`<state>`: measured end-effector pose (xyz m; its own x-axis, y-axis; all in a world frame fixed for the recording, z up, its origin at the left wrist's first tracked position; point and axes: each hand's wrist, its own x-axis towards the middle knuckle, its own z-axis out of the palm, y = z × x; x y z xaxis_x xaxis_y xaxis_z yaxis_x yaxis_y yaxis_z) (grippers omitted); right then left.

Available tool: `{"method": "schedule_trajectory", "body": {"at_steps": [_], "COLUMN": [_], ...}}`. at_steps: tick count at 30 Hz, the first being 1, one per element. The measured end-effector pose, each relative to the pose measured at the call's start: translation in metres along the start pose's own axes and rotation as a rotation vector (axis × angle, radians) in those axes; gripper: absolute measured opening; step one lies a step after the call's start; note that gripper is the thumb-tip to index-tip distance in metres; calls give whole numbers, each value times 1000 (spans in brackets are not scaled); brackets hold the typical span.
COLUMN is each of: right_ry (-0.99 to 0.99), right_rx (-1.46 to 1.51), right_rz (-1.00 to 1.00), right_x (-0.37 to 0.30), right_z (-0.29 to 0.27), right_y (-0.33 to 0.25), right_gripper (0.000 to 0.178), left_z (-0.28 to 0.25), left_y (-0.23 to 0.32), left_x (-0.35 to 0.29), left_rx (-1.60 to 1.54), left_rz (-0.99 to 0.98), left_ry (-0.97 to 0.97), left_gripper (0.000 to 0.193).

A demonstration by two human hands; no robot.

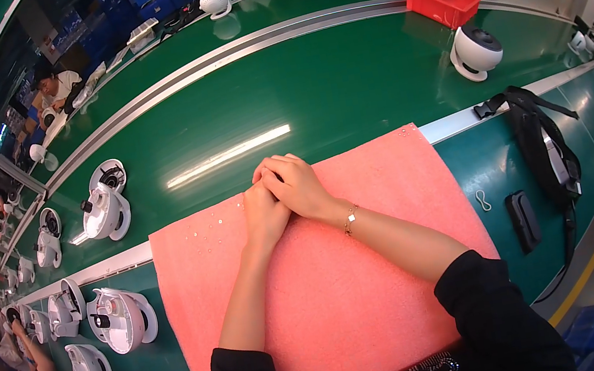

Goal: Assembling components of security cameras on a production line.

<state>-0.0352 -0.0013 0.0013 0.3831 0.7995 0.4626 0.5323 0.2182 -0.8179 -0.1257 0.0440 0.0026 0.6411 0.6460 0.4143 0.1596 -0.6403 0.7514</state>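
**Hands folded on the pink mat**

Your right hand (297, 184) lies over your left hand (264, 214), both curled shut on each other and holding nothing, cushioned by the pink towel (376, 289). Left of them, open white fan housings (122, 318) wait within reach. Beyond your knuckles the green conveyor belt (313, 90) carries an assembled white fan (476, 52).

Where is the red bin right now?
In the head view the red bin sits at upper right, on the far side of the green conveyor, just beyond the round white fan unit and far from the clasped hands.
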Motion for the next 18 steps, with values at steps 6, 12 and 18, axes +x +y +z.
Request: {"method": "schedule_trajectory", "body": {"at_steps": [6,12,18], "right_ry": [0,0,-2], "right_rx": [2,3,-1], "right_rz": [10,7,9], "right_x": [0,2,3], "right_z": [2,8,17], "right_y": [0,-1,-7], "right_gripper": [22,22,22], "left_z": [-1,-6,-16], "left_y": [-4,-7,-8], "left_x": [0,0,-3], "left_rx": [14,22,14], "left_rz": [-4,0,-4], "left_ry": [-8,-7,2], "left_gripper": [12,12,11]}}
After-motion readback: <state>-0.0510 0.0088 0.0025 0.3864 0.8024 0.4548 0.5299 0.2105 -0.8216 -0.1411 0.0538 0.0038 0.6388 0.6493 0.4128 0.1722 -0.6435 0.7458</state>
